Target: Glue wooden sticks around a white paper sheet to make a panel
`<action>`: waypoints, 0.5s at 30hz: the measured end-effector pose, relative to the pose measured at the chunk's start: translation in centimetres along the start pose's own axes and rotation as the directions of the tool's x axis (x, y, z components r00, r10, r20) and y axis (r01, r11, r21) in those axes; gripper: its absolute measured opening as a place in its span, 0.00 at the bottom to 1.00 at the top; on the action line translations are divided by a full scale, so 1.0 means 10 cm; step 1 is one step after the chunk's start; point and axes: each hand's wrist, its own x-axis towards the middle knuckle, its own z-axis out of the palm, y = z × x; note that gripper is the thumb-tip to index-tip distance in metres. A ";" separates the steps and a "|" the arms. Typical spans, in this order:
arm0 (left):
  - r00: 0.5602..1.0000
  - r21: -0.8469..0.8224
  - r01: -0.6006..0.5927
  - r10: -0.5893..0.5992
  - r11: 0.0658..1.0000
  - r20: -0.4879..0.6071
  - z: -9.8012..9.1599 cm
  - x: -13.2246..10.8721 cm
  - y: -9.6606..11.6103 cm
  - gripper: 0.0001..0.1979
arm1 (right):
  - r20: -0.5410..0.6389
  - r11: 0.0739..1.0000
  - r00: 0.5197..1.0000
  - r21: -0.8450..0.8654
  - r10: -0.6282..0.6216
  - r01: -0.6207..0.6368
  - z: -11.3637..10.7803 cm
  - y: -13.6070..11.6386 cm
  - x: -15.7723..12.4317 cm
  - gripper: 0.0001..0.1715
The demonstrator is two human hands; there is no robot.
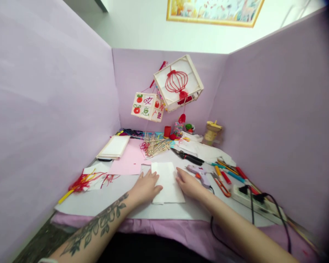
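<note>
A white folded sheet of paper (166,182) lies flat on the white work surface (104,199) in front of me. My left hand (146,187) rests flat on the sheet's left edge, fingers stretched out. My right hand (189,184) lies flat against its right edge, fingers also extended. Neither hand grips anything. A pink sheet (128,160) lies just behind the white one, to the left.
A glue gun (199,172), snips (221,184), black scissors (188,156), pens (230,170) and a power strip (256,204) lie to the right. Wooden sticks (156,145), a white frame (113,147) and red thread (83,180) lie behind and left. Two lanterns (178,83) hang above. Lilac walls enclose three sides.
</note>
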 end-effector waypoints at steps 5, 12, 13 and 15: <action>0.982 0.081 0.060 -0.045 0.995 -0.181 -0.27 0.50 -0.30 0.14 | 0.046 0.993 0.996 -0.088 -0.076 0.079 -0.17 -0.13 0.27 0.25; 0.963 0.204 0.196 -0.149 0.959 -0.225 -0.32 1.05 -0.59 0.14 | 0.162 0.987 0.981 -0.105 -0.104 0.122 -0.32 -0.29 0.51 0.19; 0.964 0.220 0.202 -0.155 0.954 -0.216 -0.30 1.11 -0.60 0.14 | 0.174 0.987 0.978 -0.099 -0.110 0.129 -0.34 -0.29 0.49 0.19; 0.969 0.250 0.207 -0.164 0.946 -0.185 -0.26 1.22 -0.62 0.14 | 0.199 0.987 0.971 -0.064 -0.131 0.146 -0.37 -0.27 0.42 0.19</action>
